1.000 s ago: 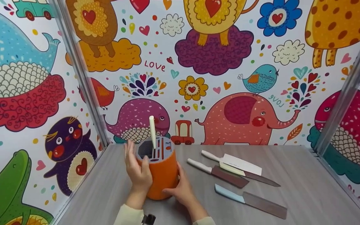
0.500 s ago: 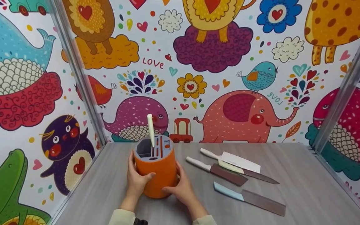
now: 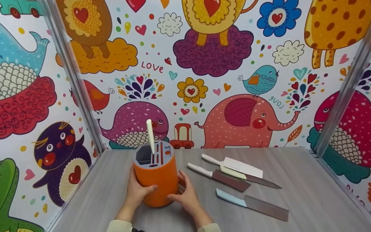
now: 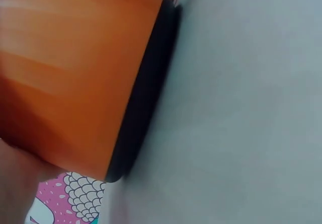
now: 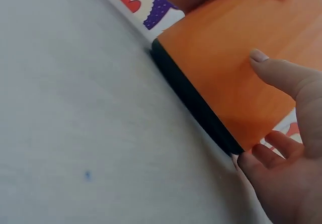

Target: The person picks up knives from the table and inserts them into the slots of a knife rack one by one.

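Observation:
An orange cylindrical knife block [image 3: 156, 183] with a grey slotted top stands upright on the table, its dark base visible in both wrist views. One knife with a cream handle [image 3: 150, 135] sticks up out of its top, its blade hidden inside. My left hand [image 3: 136, 193] grips the block's left side, thumb across the front and fingers hidden behind. My right hand [image 3: 187, 197] holds the lower right side. In the right wrist view, the right thumb [image 5: 279, 74] lies on the orange wall, and the other fingers are near the base edge.
Right of the block lie a white-bladed cleaver [image 3: 243, 166], a pointed knife [image 3: 266, 182] partly under it, a brown-bladed cleaver [image 3: 232, 180] and a blue-handled cleaver [image 3: 266, 207]. Patterned walls with metal corner posts [image 3: 76, 87] surround the grey table [image 3: 304, 190].
My left hand has come down from beside the block's rim, its raised fingers now wrapped round the side. My right hand keeps its hold low on the block. The head view has shifted slightly.

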The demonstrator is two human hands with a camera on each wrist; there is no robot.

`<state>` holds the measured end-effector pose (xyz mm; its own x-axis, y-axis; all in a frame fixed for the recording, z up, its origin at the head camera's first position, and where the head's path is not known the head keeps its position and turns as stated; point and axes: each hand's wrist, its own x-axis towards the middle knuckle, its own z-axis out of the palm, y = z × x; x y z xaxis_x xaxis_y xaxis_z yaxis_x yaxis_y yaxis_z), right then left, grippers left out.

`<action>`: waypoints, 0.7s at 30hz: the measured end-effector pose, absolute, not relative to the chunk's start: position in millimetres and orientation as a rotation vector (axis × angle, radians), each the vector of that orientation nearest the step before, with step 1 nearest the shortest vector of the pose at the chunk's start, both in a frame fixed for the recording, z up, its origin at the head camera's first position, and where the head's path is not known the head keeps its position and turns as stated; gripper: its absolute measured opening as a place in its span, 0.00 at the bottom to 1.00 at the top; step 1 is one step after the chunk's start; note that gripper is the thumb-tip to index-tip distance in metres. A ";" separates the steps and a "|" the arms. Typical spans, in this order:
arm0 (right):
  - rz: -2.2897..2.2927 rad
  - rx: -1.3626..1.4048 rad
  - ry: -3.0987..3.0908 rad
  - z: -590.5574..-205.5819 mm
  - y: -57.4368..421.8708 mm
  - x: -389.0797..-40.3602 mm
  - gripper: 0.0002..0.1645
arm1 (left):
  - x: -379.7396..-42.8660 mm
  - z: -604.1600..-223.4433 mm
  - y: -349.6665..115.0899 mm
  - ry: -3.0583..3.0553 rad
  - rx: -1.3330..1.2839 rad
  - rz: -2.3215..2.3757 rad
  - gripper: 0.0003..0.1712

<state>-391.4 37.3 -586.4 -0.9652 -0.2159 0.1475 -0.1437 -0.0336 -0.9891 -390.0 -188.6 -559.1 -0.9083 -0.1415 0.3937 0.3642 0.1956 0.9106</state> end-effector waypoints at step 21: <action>-1.399 -0.580 2.910 -524.3 177.9 -374.8 0.33 | -389.2 -558.3 -190.5 -2.137 -0.165 -1.748 0.69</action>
